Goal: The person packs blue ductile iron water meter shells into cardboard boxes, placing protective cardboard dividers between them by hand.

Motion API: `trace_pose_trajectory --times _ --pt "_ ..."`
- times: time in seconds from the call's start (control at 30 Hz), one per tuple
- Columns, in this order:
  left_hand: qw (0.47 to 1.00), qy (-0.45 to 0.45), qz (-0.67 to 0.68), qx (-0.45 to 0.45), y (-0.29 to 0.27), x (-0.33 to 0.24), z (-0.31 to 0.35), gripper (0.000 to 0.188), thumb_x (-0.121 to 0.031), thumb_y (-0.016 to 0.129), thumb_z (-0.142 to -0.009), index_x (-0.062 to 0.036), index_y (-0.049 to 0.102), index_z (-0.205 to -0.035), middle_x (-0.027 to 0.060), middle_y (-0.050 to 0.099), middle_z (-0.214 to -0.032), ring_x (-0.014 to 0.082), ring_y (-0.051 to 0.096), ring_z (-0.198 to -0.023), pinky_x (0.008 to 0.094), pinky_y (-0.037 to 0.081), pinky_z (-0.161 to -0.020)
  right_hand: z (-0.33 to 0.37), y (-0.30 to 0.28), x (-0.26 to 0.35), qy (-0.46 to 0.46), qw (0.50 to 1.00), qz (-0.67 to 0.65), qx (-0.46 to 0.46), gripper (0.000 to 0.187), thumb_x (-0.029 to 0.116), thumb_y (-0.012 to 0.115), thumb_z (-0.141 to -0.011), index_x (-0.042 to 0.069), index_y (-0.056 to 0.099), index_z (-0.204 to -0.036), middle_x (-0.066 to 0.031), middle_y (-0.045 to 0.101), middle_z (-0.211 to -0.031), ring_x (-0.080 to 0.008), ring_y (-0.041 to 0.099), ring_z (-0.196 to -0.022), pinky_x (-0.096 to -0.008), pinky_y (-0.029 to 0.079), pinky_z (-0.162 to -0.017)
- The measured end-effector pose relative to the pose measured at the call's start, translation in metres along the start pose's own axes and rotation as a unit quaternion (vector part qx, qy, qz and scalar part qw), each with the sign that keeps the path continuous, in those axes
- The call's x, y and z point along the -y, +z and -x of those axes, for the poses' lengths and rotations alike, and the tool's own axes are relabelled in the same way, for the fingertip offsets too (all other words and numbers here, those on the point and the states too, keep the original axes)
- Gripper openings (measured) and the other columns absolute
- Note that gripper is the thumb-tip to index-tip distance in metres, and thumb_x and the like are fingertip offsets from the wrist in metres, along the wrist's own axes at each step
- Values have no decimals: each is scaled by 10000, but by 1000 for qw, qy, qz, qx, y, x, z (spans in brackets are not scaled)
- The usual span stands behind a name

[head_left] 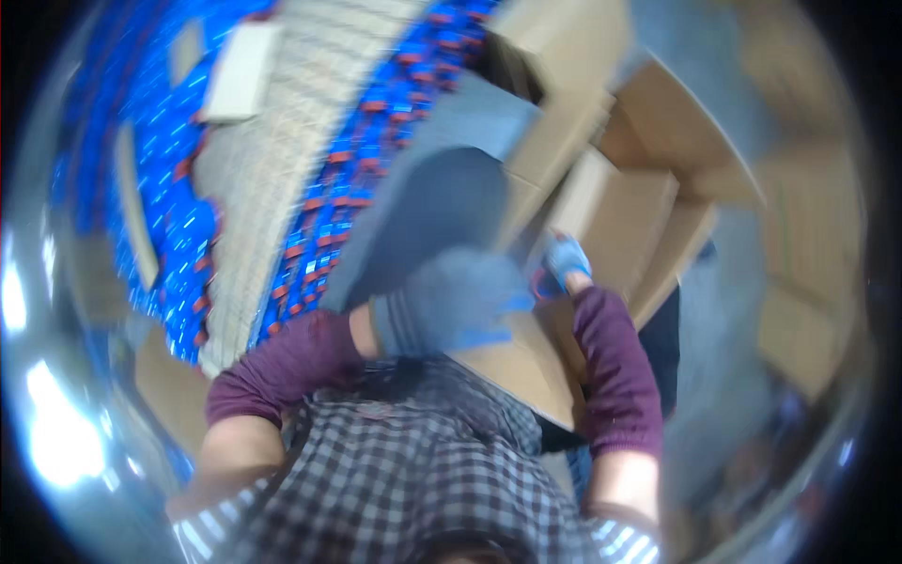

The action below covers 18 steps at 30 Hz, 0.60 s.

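Observation:
My left hand (451,299), in a grey glove with blue on the palm side, is in front of my body beside an open cardboard box (648,221). Motion smears its fingers, and I make out nothing in it. Inside the box's opening is my right hand (566,258), also gloved, its fingers curled. A small blue and reddish patch shows beside those fingers, too blurred to name. The box's flaps are spread, one of them lying close to my lap.
On the left, many shiny blue packs with red ends (362,155) are in rows along a pale ribbed surface (310,94). A white block-shaped item (242,70) rests among them. More cardboard (799,244) stands at the right, beyond the grey floor (709,329).

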State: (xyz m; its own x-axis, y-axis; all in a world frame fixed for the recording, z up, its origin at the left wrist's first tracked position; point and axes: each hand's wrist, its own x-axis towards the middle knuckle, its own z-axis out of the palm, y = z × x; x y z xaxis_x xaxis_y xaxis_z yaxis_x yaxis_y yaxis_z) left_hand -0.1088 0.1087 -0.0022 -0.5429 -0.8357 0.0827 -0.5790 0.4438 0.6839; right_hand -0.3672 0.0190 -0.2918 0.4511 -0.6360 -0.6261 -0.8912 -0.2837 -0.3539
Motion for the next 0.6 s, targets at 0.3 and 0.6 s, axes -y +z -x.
trace_pose_trajectory --times 0.3,0.6 --pt "407 -362 592 -594 -87 49 262 295 -373 457 -917 -105 562 -977 58 606 -788 185 572 -713 314 449 -672 -38 91 -50 37 951 -298 -79 448 360 532 -862 48 559 -1182 -151 612 -1119 -292 600 -986 -380 482 -841" --pt "530 -442 429 -583 -75 34 240 368 -516 446 -917 -172 495 -796 -73 336 -519 61 307 -370 223 184 -347 35 -118 139 -3 809 -316 -496 415 157 521 -910 -55 427 -1254 -167 535 -1174 -253 515 -1087 -341 403 -951"
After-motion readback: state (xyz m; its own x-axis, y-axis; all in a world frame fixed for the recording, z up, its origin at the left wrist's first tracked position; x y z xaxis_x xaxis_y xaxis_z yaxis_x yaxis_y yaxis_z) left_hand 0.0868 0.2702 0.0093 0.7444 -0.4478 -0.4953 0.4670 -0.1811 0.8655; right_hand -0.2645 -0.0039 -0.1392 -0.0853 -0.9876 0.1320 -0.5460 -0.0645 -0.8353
